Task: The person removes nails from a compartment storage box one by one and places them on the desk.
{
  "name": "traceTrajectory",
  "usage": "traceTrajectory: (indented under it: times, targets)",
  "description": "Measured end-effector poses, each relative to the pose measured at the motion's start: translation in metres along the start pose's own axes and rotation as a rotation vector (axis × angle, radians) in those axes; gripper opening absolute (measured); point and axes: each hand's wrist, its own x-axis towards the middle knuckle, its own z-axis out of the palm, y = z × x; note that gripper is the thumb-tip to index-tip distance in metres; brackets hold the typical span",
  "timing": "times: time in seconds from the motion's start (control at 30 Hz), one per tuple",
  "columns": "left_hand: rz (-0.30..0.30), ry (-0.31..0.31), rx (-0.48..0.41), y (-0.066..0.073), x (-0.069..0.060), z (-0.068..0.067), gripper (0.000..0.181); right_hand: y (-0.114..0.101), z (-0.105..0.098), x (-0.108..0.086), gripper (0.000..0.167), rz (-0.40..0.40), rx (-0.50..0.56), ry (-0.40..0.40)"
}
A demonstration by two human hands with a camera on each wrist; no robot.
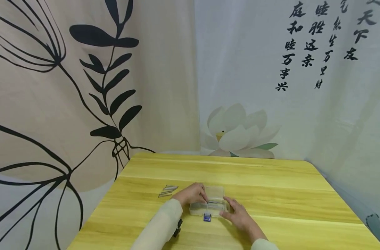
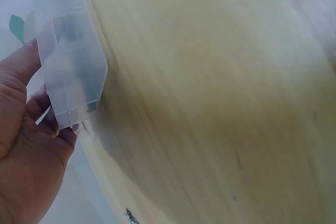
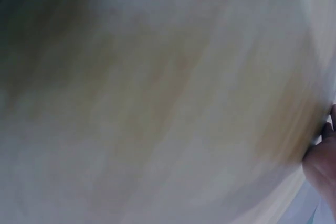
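A clear plastic box (image 1: 197,209) with a blue latch (image 1: 207,217) lies on the table, its lid (image 1: 215,192) swung back. My left hand (image 1: 192,194) reaches over the box from the left, fingertips together and pointing down into it. They pinch a thin dark metal screw (image 1: 214,202), mostly hidden by the fingers and the box wall. In the left wrist view, the left hand (image 2: 26,145) shows behind the box's end (image 2: 73,61). My right hand (image 1: 240,215) holds the box's right end, thumb at the front and fingers farther back.
Several long metal screws (image 1: 168,190) lie in a loose group on the wooden table (image 1: 271,187), left of the box. A printed curtain (image 1: 165,86) hangs behind the table's far edge. The right wrist view is blurred, with the right hand (image 3: 321,161) at its edge.
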Motion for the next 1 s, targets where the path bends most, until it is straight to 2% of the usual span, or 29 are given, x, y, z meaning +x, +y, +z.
traceTrajectory:
  times: [0.3,0.63,0.83,1.0]
  targets:
    - [0.011,0.032,-0.011,-0.0027,0.0008,0.0005,0.006,-0.0032,-0.0018,-0.0002,0.069,0.002,0.001,0.002]
    - [0.039,0.002,0.079,0.0,0.0046,0.0011,0.005,-0.0007,-0.002,0.0008,0.068,-0.012,-0.006,0.018]
    - [0.076,0.024,0.063,0.0006,0.0028,0.0013,0.004,-0.0006,-0.0012,0.0007,0.069,-0.007,-0.012,0.018]
    - [0.058,0.044,0.042,-0.0021,-0.0007,0.0024,0.006,-0.0009,-0.0004,0.0002,0.069,-0.011,-0.017,0.013]
